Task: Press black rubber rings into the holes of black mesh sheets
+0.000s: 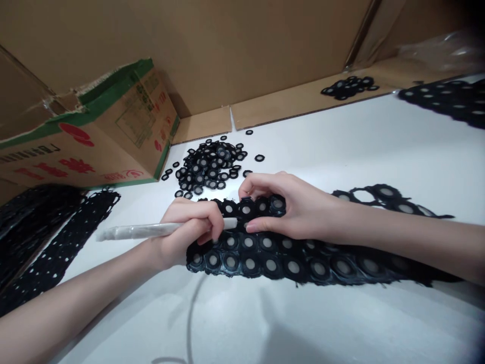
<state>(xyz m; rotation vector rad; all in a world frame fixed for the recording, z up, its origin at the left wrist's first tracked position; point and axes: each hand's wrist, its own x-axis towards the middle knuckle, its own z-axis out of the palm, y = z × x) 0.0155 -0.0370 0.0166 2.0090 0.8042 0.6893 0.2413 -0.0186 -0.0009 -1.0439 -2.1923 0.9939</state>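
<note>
A black rubbery sheet (271,264) with rows of round pale-centred discs lies across the white table in front of me. My left hand (191,222) is closed round a white pen-like tool (132,231) that looks wrapped in clear film. Its blunt tip points right and meets the sheet, or hovers just over it; I cannot tell which. My right hand (282,205) pinches the sheet's far part, thumb on top near the tool tip, with the fingers curled over the far edge and partly hidden.
Beyond my hands lies a heap of loose black rings (210,164). A printed cardboard box (129,126) stands at the left, near perforated black strips (71,237). Another small pile (350,87) and a disc sheet (450,98) lie at the far right. Cardboard walls (246,50) close the back.
</note>
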